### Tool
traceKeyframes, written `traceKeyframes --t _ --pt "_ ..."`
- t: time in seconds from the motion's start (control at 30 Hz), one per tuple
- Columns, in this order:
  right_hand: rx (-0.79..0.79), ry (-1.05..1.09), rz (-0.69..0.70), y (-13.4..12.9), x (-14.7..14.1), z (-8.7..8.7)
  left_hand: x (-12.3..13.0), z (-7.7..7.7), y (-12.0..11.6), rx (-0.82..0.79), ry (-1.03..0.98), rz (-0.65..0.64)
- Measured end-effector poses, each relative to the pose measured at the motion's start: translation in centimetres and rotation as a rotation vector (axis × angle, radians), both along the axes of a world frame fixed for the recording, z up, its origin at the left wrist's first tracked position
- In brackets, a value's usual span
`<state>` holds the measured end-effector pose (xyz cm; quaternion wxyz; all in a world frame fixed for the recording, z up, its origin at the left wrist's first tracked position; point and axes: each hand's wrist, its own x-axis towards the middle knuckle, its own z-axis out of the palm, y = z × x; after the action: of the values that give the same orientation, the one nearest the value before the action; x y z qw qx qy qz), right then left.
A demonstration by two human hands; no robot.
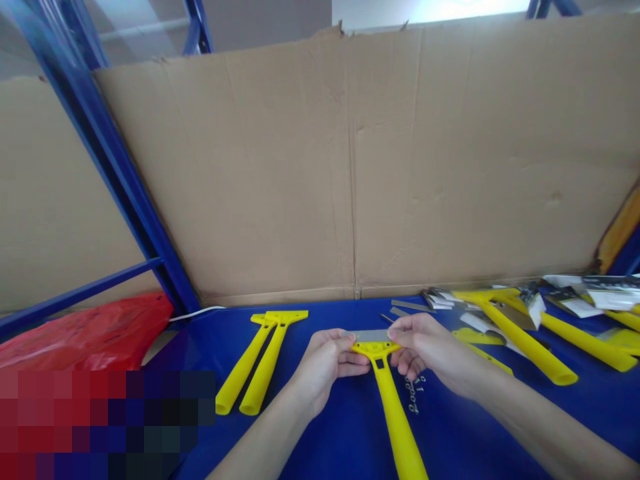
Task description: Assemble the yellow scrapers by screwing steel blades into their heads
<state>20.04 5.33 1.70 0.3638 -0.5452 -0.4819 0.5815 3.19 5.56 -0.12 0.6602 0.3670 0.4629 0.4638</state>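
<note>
A yellow scraper handle points down toward me, its wide head held up between my two hands. A flat metal blade lies along the top edge of that head. My left hand pinches the left end of the blade and head between thumb and fingers. At the right end, my right hand grips the blade with its thumb and forefinger, the other fingers curled beneath. Small metal parts lie on the blue surface just below my right hand.
Two yellow scrapers lie to the left on the blue table. More yellow scrapers, loose blades and paper packets lie at the right. A red plastic bag sits far left. Cardboard stands behind.
</note>
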Motion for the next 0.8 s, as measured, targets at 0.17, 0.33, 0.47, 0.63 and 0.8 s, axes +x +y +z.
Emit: traceKeyframes --t 0.17,0.33,0.47,0.63,0.8 --pt "0.032 0.01 0.001 0.1 -0.1 -0.1 -0.3 0.4 0.0 -0.067 -0.016 -0.009" --pt "0.029 0.008 0.023 0.2 -0.2 -0.5 -0.4 0.2 0.0 -0.042 0.003 0.047" --pt "0.009 -0.025 0.044 0.1 -0.4 -0.6 -0.4 0.0 0.1 -0.014 0.032 0.051" --pt "0.049 -0.14 0.039 0.5 0.3 0.0 -0.6 0.0 0.3 0.01 0.029 0.052" --pt "0.209 -0.335 -0.086 2.0 3.3 1.3 -1.1 -0.1 0.6 0.011 0.025 0.09"
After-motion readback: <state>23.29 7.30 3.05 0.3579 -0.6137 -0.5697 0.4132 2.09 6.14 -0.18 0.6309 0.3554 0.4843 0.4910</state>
